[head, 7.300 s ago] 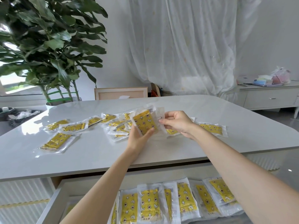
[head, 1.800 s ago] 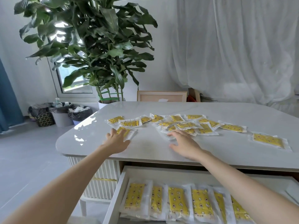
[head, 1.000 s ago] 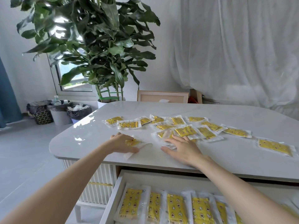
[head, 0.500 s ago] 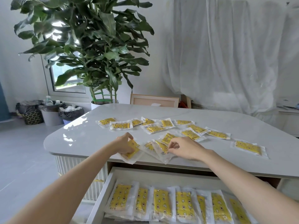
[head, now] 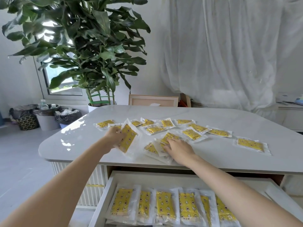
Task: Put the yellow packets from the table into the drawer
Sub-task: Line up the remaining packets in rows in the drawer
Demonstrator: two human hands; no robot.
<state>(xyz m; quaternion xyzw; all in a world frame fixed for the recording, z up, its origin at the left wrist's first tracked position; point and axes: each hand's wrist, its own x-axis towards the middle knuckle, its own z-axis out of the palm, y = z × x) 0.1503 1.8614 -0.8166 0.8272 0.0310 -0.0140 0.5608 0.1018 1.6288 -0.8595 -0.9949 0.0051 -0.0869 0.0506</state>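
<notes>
Several yellow packets in clear wrappers lie spread over the white table (head: 229, 161). My left hand (head: 114, 135) grips one yellow packet (head: 128, 139), tilted up off the tabletop near the left end of the spread. My right hand (head: 177, 147) rests flat, fingers spread, on a small pile of packets (head: 155, 149) near the table's front edge. One packet (head: 250, 144) lies apart at the far right. Below the tabletop the white drawer (head: 103, 208) stands pulled out, with a row of several yellow packets (head: 165, 205) lying side by side in it.
A large potted plant (head: 85, 51) stands behind the table's left corner. Bins with black liners (head: 67, 116) sit on the floor at the left. A wooden frame (head: 153, 99) leans behind the table, before a white curtain (head: 221, 46). A low cabinet (head: 290, 115) is at the right edge.
My left hand has lifted its packet off the table and moved it farther from the front edge. My right hand has opened flat over the small pile near the edge.
</notes>
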